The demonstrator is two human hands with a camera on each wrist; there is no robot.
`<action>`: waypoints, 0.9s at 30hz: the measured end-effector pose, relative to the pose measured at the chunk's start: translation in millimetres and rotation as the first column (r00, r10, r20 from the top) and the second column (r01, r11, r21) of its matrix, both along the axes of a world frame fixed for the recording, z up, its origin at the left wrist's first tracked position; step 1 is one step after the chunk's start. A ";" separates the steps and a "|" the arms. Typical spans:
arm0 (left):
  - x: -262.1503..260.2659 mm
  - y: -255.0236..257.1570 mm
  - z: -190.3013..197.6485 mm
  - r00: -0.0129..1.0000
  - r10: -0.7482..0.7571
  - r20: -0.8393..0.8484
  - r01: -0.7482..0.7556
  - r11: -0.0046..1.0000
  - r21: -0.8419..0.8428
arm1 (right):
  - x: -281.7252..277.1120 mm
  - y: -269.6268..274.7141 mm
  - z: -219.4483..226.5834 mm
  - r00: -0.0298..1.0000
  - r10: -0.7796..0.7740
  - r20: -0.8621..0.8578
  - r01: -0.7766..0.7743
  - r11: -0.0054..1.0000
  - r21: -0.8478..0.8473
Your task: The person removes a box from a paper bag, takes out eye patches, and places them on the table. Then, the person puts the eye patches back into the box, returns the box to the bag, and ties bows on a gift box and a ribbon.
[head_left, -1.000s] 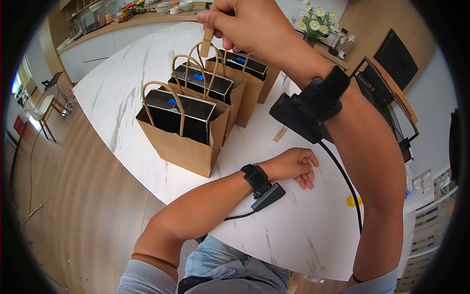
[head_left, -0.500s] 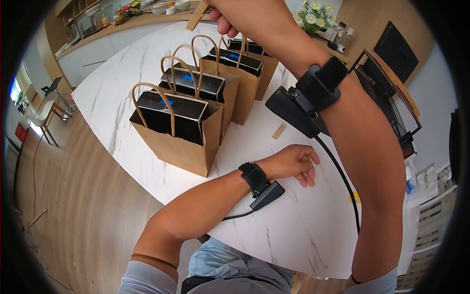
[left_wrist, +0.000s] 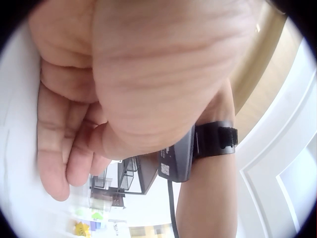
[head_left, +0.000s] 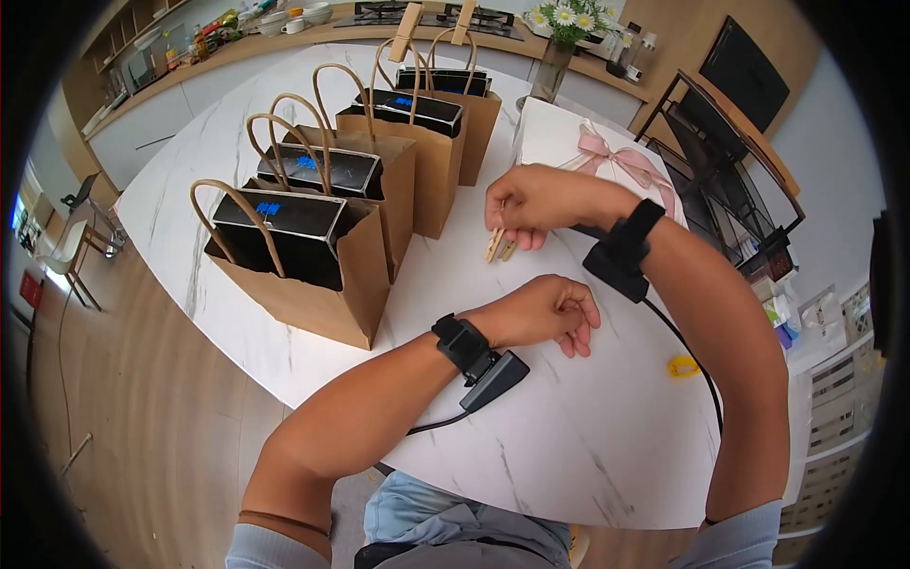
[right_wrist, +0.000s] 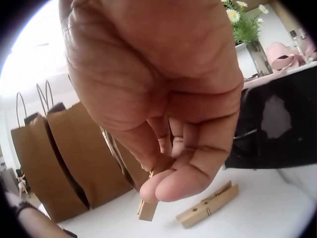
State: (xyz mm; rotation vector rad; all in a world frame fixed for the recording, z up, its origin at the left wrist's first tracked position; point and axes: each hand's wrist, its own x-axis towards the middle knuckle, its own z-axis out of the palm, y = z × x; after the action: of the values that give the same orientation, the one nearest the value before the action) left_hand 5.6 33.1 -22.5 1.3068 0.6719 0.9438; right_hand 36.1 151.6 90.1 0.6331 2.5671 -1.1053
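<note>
My right hand (head_left: 550,204) is low over the marble-patterned table, pinching a wooden clothespin (right_wrist: 147,210) between thumb and fingertips. A second clothespin (right_wrist: 208,206) lies on the tabletop just beside those fingertips. Loosely curled and holding nothing, my left hand (head_left: 545,313) rests on the table nearer to me. To the left stand several brown paper bags (head_left: 327,299) in a row, each with a black box (head_left: 280,223) inside. Wooden clothespins sit at the tops of the far bags' handles, one on the left (head_left: 405,30) and one on the right (head_left: 463,23).
A white box with a pink ribbon bow (head_left: 621,161) stands beyond my right hand. Behind it is a glass vase of daisies (head_left: 564,28). A yellow item (head_left: 681,367) lies at the right near a black cable (head_left: 697,351). The kitchen counter (head_left: 209,71) runs along the back.
My right hand has left the far bags' handles, where a clothespin it held now stays, and come down to the table to pinch another one. The left hand keeps its place.
</note>
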 end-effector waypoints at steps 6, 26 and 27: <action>0.3 -1.5 3.3 1.000 0.016 -0.012 -0.016 1.000 -0.012 | -13.6 -7.0 -9.6 0.996 0.068 0.053 -0.075 0.987 0.142; 1.6 -2.6 1.3 0.999 0.037 0.000 -0.037 0.999 -0.005 | -81.1 -49.8 124.2 0.737 0.214 -0.641 0.272 0.775 0.571; 1.6 -2.9 1.7 0.999 0.039 -0.007 -0.039 0.999 -0.003 | -93.7 -43.5 120.6 0.753 0.125 -0.646 0.328 0.780 0.533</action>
State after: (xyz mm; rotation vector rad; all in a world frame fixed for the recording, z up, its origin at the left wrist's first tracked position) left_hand 7.1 30.2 -20.8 1.2988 0.7058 0.9703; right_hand -57.6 108.1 210.7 0.6033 3.6263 -0.4987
